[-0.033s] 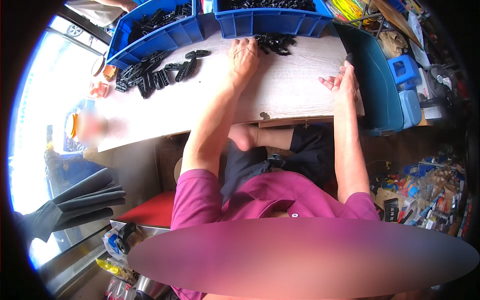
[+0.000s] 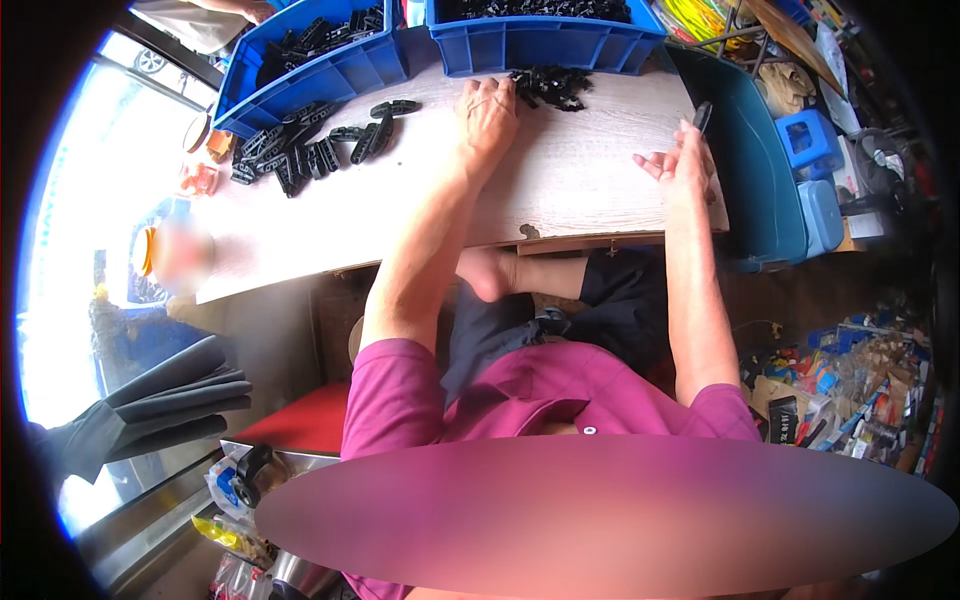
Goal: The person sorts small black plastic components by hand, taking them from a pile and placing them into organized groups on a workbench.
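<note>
An elongated black plastic piece [image 2: 704,117] is at the fingertips of the right hand [image 2: 685,165], at the far right of the pale wood-grain tabletop [image 2: 590,165], beside the teal bin [image 2: 775,190]. It looks narrow, dark and slightly glossy, tilted with its far end leaning right; finer detail is too small to read. The thumb side of the hand is spread to the left, away from the piece; I cannot tell whether the fingertips grasp it or have released it.

The left hand [image 2: 487,112] rests at the far middle, palm down with bent fingers, just in front of the right blue crate [image 2: 550,50]. Whether it grips anything is hidden. Touching or just beside its right side lies a heap of small black parts [image 2: 552,87], jagged and tangled.

To the left on the tabletop lie black ribbed parts [image 2: 373,138], long with rounded ends and slots along their sides, some scattered, others piled against the left blue crate [image 2: 335,80]. Both crates hold more black parts.
</note>
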`<state>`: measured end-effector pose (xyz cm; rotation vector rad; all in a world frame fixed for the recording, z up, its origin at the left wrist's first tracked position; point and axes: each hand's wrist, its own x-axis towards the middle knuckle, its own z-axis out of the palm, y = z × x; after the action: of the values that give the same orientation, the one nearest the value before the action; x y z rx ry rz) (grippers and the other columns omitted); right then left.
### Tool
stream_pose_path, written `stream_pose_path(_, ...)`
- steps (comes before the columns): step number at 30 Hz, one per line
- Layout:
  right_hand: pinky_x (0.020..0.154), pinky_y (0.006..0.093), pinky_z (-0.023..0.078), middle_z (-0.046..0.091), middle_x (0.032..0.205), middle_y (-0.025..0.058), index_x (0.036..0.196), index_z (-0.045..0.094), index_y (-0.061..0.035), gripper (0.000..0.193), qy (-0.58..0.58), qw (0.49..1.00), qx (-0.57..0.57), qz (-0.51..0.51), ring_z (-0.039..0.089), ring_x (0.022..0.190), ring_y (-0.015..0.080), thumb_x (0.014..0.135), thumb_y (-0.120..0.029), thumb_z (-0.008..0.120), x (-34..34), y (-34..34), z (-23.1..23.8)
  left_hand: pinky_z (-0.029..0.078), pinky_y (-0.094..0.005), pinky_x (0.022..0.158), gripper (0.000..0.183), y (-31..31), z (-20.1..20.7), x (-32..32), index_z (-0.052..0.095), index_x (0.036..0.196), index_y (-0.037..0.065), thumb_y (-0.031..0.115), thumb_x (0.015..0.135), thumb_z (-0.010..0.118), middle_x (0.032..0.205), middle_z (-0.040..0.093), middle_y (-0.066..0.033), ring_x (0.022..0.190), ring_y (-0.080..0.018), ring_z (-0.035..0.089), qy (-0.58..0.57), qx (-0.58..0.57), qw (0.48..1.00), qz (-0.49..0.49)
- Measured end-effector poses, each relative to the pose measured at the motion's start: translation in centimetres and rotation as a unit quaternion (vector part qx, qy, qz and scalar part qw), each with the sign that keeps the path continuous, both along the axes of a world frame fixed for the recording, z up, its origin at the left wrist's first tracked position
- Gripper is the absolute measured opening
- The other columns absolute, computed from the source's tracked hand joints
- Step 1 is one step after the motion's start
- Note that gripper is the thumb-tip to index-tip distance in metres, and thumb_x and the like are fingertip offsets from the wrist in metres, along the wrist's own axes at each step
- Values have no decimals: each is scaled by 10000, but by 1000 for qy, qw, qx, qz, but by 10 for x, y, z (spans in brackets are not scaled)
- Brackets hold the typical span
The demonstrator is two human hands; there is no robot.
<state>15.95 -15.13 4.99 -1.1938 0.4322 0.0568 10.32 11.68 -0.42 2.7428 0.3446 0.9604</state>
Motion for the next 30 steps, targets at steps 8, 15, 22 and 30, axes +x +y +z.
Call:
stream_pose_path(8, 547, 425, 606, 392, 436, -18, 892, 587, -68, 249, -50, 970, -44, 232, 555, 451, 139, 822, -265, 722, -26, 38, -10, 460, -442, 824, 197, -6, 4, -16, 621, 884, 65, 155, 725, 695, 884, 634, -145, 916, -340, 574, 19, -28, 999, -39)
stream_pose_path(15, 499, 395, 585, 422, 434, -19, 865, 586, -82, 223, -32, 954, -52, 295, 543, 419, 131, 819, -244, 732, -34, 55, -9, 465, -439, 816, 247, -8, 4, -22, 621, 904, 76, 120, 682, 719, 908, 629, -129, 924, -333, 570, 36, -10, 997, -69)
stream_pose_path(22, 469, 369, 573, 433, 446, -20, 837, 597, -83, 215, -34, 950, -80, 300, 538, 412, 123, 816, -247, 735, -33, 59, -12, 473, -425, 815, 232, -10, 11, -22, 642, 906, 121, 142, 687, 714, 916, 636, -95, 946, -309, 566, -7, -21, 998, -60)
stream_pose_path(30, 465, 356, 575, 429, 453, -26, 843, 614, -74, 204, -47, 951, -82, 295, 535, 415, 110, 818, -241, 730, -36, 59, -12, 481, -425, 807, 241, -13, 9, -22, 658, 933, 138, 104, 696, 679, 918, 655, -65, 956, -296, 575, 25, 11, 997, -68)
